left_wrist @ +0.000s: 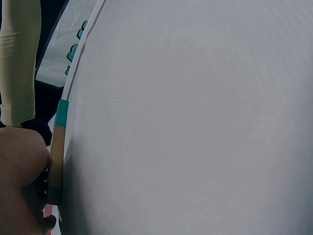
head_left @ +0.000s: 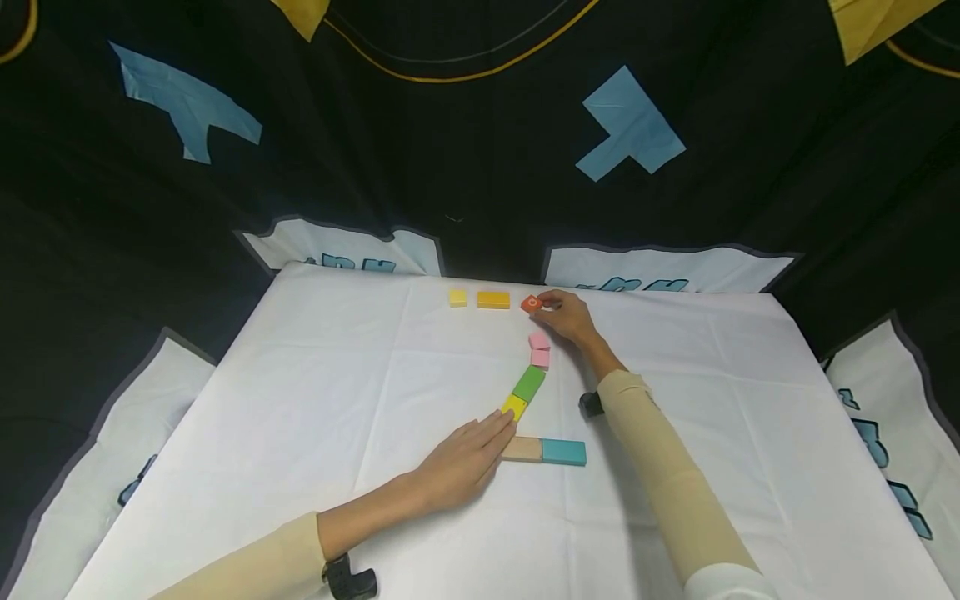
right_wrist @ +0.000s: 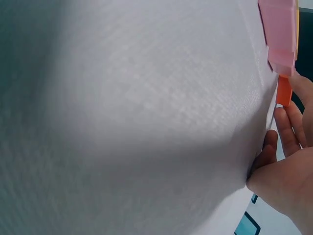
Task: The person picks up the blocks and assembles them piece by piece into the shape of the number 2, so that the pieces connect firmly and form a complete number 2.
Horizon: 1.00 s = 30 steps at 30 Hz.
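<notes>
My right hand (head_left: 567, 317) pinches a small orange block (head_left: 530, 304) with a pale ring mark on top, at the far side of the table. In the right wrist view the fingertips meet the orange block's edge, beyond the pink blocks (right_wrist: 279, 29). My left hand (head_left: 465, 462) lies with fingers extended over the near end of a slanting row. Its fingertips touch the yellow block (head_left: 514, 407), which joins a green block (head_left: 529, 384). From under that hand a natural wood block (head_left: 522, 449) comes out, end to end with a teal block (head_left: 564, 452).
Left of the orange block, a long yellow-orange block (head_left: 493, 300) and a pale yellow block (head_left: 457, 298) sit near the far edge. White cloth covers the table (head_left: 300, 400). A black curtain (head_left: 450, 183) hangs behind it.
</notes>
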Each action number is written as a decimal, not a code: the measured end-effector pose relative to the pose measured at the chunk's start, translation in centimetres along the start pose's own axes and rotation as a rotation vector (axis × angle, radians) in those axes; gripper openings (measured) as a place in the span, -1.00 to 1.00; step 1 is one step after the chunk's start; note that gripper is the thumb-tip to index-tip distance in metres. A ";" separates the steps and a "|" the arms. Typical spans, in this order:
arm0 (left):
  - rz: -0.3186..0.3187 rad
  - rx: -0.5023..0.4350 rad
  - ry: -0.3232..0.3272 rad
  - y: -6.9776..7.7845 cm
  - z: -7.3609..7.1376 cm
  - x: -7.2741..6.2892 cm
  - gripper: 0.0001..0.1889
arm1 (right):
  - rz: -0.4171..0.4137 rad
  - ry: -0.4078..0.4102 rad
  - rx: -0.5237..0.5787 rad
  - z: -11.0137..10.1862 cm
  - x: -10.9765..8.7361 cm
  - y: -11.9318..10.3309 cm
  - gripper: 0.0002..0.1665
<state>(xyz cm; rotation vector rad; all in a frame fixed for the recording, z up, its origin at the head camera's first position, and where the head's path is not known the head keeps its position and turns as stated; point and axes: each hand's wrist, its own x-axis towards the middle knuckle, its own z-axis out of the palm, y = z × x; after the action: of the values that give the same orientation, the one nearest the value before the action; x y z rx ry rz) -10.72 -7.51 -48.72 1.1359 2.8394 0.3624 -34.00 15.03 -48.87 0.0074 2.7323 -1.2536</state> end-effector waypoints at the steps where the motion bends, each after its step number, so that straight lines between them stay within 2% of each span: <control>1: 0.001 -0.004 0.001 0.0 0.0 0.0 -0.48 | 0.000 0.000 -0.005 0.0 0.0 0.0 -0.51; 7: 0.006 -0.013 0.006 0.2 -0.3 -0.2 -0.49 | -0.011 -0.009 -0.006 -0.2 -0.1 0.2 -0.51; 15: 0.002 -0.017 0.001 0.2 -0.3 -0.2 -0.48 | -0.005 -0.063 0.006 -0.6 -0.3 0.5 -0.50; 25: 0.004 -0.016 0.004 0.1 -0.2 -0.2 -0.49 | -0.007 -0.137 -0.046 -1.0 -0.6 0.7 -0.48; 30: 0.011 -0.014 0.011 0.1 -0.2 -0.2 -0.49 | -0.009 -0.145 -0.039 -1.1 -0.9 0.9 -0.46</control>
<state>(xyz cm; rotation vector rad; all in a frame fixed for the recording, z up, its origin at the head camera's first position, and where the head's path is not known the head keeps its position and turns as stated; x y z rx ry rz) -10.58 -7.62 -48.49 1.1511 2.8358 0.3902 -33.24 16.49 -48.72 -0.0958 2.6353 -1.1541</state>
